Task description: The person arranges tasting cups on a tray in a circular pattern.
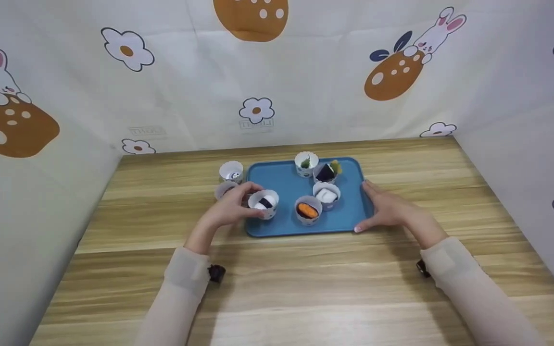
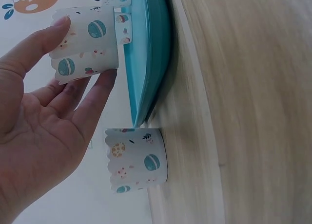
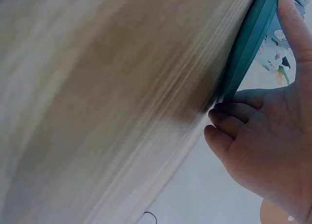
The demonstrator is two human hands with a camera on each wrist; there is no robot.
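My left hand (image 1: 226,207) grips a scalloped paper cup (image 2: 90,48) between thumb and fingers, over the left end of a blue tray (image 1: 277,171). In that cup lies a white sushi piece (image 1: 266,203) with a black band. My right hand (image 1: 391,207) holds the tray's right end, thumb at the near corner and fingers along the side. On the tray stand a cup with an orange-topped sushi (image 1: 307,210), a cup with a white piece (image 1: 326,195), a cup with a dark triangular piece (image 1: 325,173) and yellow garnish, and a cup with green leaf (image 1: 306,163).
Left of the tray, a paper cup (image 1: 232,172) stands on the wooden table (image 1: 306,288). Another cup (image 1: 222,191) beside it is partly hidden by my left hand. A patterned curtain (image 1: 185,96) hangs behind the table and along both sides.
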